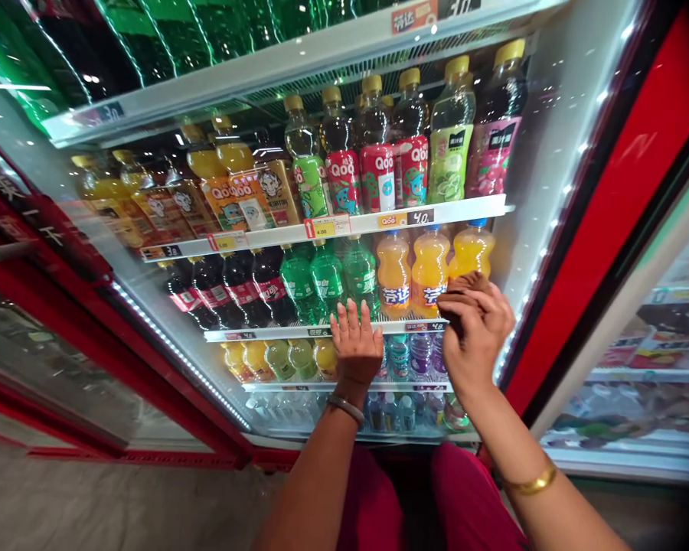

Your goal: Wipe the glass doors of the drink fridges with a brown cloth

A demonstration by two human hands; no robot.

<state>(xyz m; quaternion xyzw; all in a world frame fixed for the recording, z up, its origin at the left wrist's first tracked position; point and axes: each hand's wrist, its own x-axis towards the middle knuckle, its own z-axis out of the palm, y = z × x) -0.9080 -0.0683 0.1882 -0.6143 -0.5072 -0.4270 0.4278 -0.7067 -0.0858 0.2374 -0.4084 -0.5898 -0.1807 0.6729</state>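
My left hand (356,344) is stretched flat, fingers extended upward, in front of the shelf edge of the drinks fridge. It seems to rest on the glass, though contact is hard to confirm. A brown cloth (469,285) is bunched in my right hand (479,329), its fingers curled round it. Beyond that hand stand orange soda bottles (394,272) with blue caps. Green soda bottles (327,275) are behind and above my left fingertips. A grey bangle circles my left wrist, a gold one my right forearm.
Juice bottles (373,153) fill the upper shelf, with dark cola bottles (235,283) lower left. The red door frame (597,229) runs along the right side. Another chilled display (648,367) stands beyond it. Grey floor (120,505) shows at lower left.
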